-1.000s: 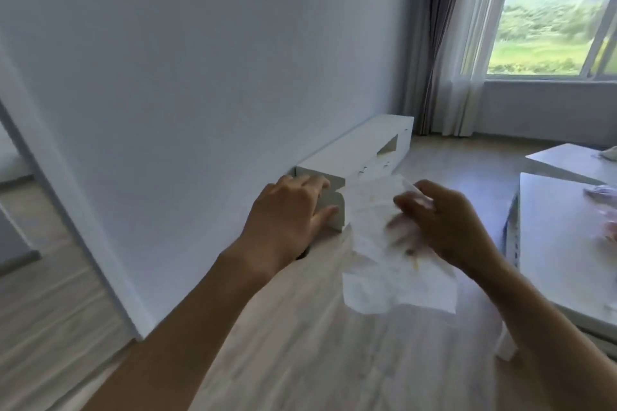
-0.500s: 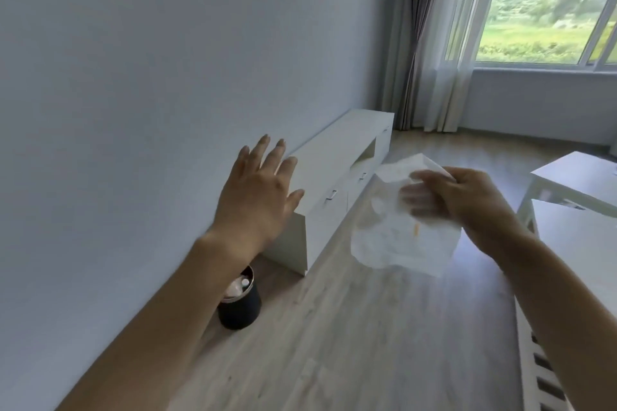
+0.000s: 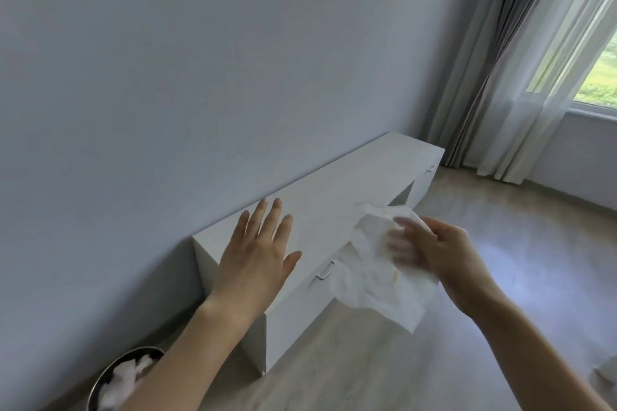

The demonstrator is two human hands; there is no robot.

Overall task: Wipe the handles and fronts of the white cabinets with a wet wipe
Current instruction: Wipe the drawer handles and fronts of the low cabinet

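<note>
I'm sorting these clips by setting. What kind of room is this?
Probably a living room in a home: a long low white cabinet against a bare wall, wood-look floor, and floor-length curtains beside a window looking onto greenery.

A long, low white cabinet is set against the wall, its flat top bare and its fronts fitted with small metal handles, one near the middle and another at the far end. A crumpled white wet wipe, marked with faint yellowish stains, is held open in front of the cabinet's front edge, hanging loosely.
</note>
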